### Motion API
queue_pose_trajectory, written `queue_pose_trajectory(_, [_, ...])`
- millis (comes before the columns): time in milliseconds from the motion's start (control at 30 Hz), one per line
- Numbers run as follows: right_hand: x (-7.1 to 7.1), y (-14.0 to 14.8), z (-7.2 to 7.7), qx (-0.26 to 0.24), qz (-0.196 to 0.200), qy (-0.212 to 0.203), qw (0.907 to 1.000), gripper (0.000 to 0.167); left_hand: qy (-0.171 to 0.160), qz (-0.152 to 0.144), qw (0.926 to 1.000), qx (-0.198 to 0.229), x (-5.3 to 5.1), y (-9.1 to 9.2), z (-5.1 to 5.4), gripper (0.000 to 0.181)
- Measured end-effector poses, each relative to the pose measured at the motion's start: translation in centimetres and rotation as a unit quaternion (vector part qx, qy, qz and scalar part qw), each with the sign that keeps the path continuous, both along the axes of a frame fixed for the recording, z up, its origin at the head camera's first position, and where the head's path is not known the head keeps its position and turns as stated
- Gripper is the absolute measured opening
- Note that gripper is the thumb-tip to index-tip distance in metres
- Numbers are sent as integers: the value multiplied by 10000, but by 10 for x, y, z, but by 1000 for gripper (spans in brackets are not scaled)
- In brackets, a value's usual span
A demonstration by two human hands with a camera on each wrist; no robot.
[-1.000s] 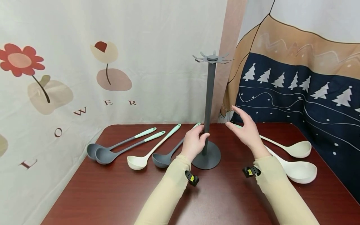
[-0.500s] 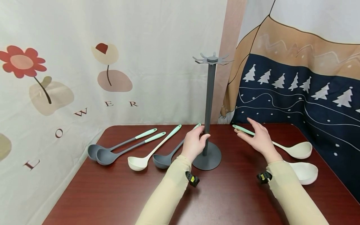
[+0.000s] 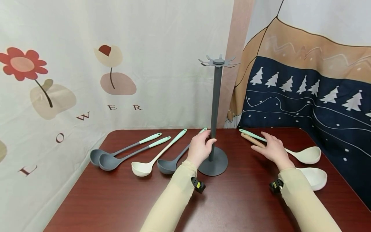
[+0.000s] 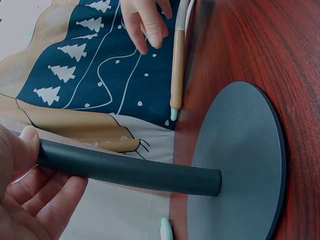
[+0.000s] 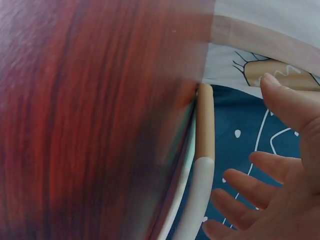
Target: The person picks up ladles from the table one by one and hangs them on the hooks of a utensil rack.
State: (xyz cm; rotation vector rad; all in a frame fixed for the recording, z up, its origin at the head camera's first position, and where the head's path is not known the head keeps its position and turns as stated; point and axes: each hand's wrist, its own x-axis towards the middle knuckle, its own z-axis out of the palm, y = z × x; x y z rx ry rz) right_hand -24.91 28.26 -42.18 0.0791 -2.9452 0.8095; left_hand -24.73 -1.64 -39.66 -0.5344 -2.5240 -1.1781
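Observation:
My left hand (image 3: 200, 146) grips the pole of a dark grey utensil stand (image 3: 216, 100), low down near its round base. In the left wrist view, thumb and fingers curl round the pole (image 4: 130, 167). The stand is upright, with bare hooks on top. My right hand (image 3: 273, 149) hovers with fingers spread over a white ladle with a wooden handle (image 3: 252, 140); its bowl (image 3: 315, 178) shows beyond the sleeve. A gap separates that hand from the wooden handle (image 5: 205, 122) in the right wrist view. Behind lies a white ladle with a mint handle (image 3: 308, 155).
Left of the stand lie two grey ladles with mint handles (image 3: 111, 161), a cream ladle (image 3: 142, 168) and another grey ladle (image 3: 167, 166), partly behind my left hand. All rest on a dark red wooden table (image 3: 116, 199). Printed curtains (image 3: 162, 64) hang behind.
My right hand has moved right and down from beside the stand to over the wooden-handled ladle. My left hand stays on the stand's pole.

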Motion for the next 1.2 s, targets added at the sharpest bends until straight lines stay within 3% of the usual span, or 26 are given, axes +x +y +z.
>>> queue_pose_trajectory(500, [7, 5, -6, 286, -357, -533, 9975, 81, -18, 0, 10000, 24, 0, 0, -2, 20])
queue_pose_trajectory(1033, [6, 11, -8, 569, -555, -1226, 9893, 45, 46, -2, 10000, -60, 0, -1, -1, 21])
queue_pose_trajectory(1200, [7, 13, -6, 559, -528, -1269, 9889, 36, 35, -3, 10000, -52, 0, -1, 0, 21])
